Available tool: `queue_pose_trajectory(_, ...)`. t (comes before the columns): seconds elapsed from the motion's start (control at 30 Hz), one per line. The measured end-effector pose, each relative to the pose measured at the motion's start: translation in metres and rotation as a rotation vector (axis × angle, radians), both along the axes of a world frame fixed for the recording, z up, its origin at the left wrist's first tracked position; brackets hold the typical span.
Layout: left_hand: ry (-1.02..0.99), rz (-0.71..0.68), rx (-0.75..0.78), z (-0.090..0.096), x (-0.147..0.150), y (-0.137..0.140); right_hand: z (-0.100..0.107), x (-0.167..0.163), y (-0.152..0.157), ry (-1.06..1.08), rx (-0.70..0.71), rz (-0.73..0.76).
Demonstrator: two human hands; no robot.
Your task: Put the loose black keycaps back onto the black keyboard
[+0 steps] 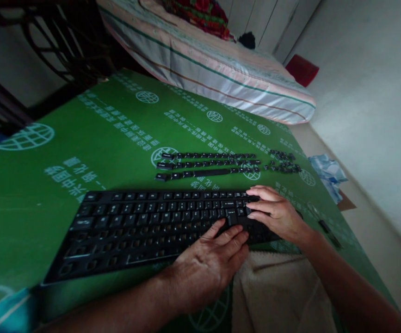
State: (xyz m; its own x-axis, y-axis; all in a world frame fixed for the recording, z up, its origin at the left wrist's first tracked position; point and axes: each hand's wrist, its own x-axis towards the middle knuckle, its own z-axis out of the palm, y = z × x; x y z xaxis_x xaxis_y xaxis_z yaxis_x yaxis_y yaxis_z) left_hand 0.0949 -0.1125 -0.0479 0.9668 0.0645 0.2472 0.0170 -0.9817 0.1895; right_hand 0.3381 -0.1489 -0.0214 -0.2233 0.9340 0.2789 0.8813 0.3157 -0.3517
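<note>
White Chinese characters (pixel 64 174) are printed in slanting rows across the glossy green tabletop sheet (pixel 124 152); "中国" can be made out, the rest is too blurred. White gridded globe signs (pixel 147 97) are repeated between the rows. Pale legends are borne by the black plastic keyboard (pixel 151 207), too small to be read.

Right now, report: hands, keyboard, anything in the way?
Left fingers and right fingers on keyboard, right side. Keyboard partly capless; loose keycaps laid out beyond. Tan cloth close by, nothing visibly blocking.
</note>
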Motion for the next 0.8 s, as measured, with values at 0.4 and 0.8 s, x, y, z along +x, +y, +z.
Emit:
queue_pose_trajectory(0.4,0.01,0.005,-0.003,0.0044,0.0002,-0.0012,0.0022,0.0005,-0.0022,0.002,-0.039,-0.023)
queue_pose_trajectory(0.8,0.034,0.002,-0.013,0.0065,0.0013,-0.0018,0.0019,0.0037,-0.0015,-0.027,-0.04,0.012)
